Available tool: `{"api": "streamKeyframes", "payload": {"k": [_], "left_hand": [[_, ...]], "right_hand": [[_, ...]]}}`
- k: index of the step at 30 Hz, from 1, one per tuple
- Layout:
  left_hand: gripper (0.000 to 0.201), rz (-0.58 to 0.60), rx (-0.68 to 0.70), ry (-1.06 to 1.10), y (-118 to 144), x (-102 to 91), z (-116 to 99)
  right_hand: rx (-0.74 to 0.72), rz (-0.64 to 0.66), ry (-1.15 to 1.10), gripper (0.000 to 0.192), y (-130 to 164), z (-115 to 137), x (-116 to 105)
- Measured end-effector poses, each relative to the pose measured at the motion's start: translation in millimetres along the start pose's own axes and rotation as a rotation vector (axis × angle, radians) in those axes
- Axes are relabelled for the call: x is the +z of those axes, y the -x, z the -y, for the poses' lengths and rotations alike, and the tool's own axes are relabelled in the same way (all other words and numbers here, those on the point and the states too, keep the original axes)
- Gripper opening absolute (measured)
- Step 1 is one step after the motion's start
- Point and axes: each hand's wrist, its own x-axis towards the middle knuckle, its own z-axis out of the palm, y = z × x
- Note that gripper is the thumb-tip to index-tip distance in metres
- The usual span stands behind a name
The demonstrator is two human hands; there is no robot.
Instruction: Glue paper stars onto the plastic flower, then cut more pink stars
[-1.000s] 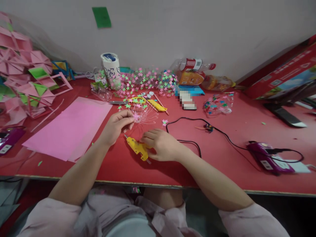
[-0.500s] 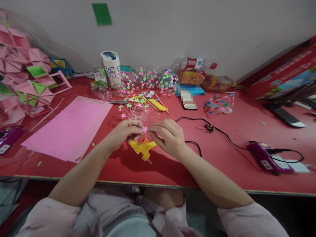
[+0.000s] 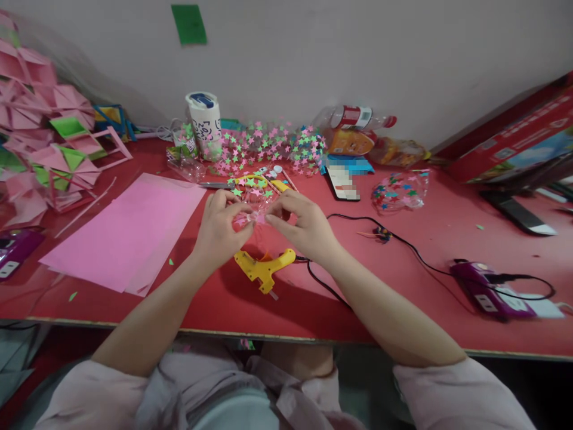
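Head view of a red bench set against a pale wall. The left hand and the right hand meet above the middle of the bench, each with its grip pinched on a small pink star held between the fingertips of both hands. Just behind the star, and partly hidden by the fingers, is a clear plastic piece dotted with green and pink stars; whether the star touches it cannot be told.

Directly below the hands a yellow glue gun lies flat on the bench, untouched, with its black cord running right to a purple power strip. To the left lies a stack of pink paper sheets, and beyond it a heap of folded pink and green paper shapes. Behind the hands, near the wall, stand a white cup, a mass of star-covered strands, a yellow utility knife and scissors, whose handles the hands partly cover. Further right are a plastic bottle lying on its side, a phone and a clear bag of coloured pieces. A red carton leans at the far right. A green note is stuck on the wall.
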Motion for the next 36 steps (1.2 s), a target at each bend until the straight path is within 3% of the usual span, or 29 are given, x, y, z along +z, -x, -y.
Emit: {"api": "streamKeyframes", "payload": {"k": [12,36], "left_hand": [[0.01,-0.014,-0.106,-0.018,1,2.0,-2],[0.005,0.005,-0.162,0.087,1,4.0,-4]], "right_hand": [[0.058,-0.057,0.041,0.01,-4,-12,19],[0.043,-0.09,0.12,0.011,-5,-14,27]]}}
